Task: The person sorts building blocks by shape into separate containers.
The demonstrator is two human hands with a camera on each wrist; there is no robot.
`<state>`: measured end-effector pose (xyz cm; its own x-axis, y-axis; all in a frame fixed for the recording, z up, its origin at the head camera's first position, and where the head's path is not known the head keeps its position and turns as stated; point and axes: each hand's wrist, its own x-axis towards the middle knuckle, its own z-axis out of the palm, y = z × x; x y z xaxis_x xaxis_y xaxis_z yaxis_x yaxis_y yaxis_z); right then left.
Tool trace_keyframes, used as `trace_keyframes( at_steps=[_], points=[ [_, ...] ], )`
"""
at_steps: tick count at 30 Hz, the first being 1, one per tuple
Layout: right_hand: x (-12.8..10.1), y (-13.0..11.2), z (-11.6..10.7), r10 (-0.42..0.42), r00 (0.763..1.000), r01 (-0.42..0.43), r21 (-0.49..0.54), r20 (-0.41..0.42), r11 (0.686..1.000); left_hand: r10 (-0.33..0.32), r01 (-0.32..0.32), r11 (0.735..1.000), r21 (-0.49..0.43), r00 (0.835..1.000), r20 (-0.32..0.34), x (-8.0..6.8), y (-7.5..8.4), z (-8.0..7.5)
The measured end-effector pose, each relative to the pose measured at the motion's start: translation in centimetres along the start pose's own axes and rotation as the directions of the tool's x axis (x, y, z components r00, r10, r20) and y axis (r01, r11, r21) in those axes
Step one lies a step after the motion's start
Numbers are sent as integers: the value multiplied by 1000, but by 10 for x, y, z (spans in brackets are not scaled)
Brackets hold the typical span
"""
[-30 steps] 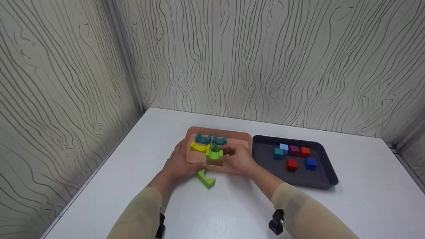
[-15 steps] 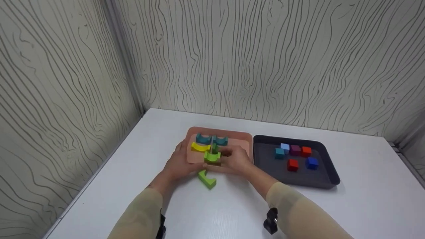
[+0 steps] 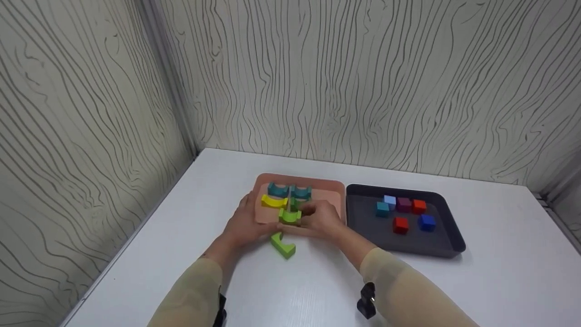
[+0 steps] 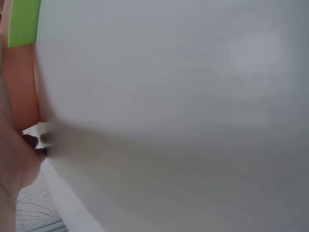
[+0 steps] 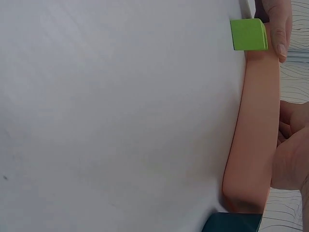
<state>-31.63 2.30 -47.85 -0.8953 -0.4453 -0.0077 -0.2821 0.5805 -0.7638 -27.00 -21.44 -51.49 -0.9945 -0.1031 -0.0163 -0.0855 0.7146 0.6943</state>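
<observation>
The green arch block (image 3: pixel 289 215) has sunk from raised to seated on the pink tray (image 3: pixel 337 187) at 6 o'clock; right hand (image 3: pixel 320 219) keeps its grip pinched on it, left hand (image 3: pixel 245 222) steadies the tray's edge, fingers flat.

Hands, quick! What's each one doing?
Left hand: open, resting on the pink board.
Right hand: pinching the green arch.

White table (image 3: pixel 499 254), set in a corner, pale wood-grain patterned walls (image 3: pixel 363 81), even light
</observation>
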Motion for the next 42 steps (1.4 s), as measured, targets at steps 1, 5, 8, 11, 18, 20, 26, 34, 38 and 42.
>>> trace_keyframes(
  at_steps=[1,5,8,11,18,20,26,34,38,42],
  points=[
    [0,0,0,3,1000,-3,10,2,1000,4,-4,1000,-1,1000,-2,0,0,0],
    [1,2,1,13,1000,-13,45,4,999,13,-13,1000,4,1000,-7,0,-1,1],
    [1,3,2,11,1000,-12,53,2,999,16,-15,1000,24,1000,-6,-1,-2,1],
    [1,3,2,7,1000,-7,43,-2,999,17,-17,998,59,1000,-11,-2,-3,1],
    [0,4,4,-8,1000,8,46,-2,999,73,-68,979,190,997,-22,-6,-3,1],
    [0,5,5,-19,1000,19,34,-3,999,90,-83,972,221,996,-22,-7,-2,1],
    [0,7,4,-26,1000,27,26,-10,999,104,-100,972,212,995,-7,-8,-1,-2],
    [0,5,5,-24,1000,24,18,-6,1000,124,-129,960,248,992,33,-8,-5,-7],
    [0,5,5,-9,1000,9,15,4,1000,171,-176,922,346,984,44,-6,-8,-7],
    [0,5,3,25,1000,-25,52,7,998,176,-182,905,385,983,52,-4,-8,-7]
  ],
)
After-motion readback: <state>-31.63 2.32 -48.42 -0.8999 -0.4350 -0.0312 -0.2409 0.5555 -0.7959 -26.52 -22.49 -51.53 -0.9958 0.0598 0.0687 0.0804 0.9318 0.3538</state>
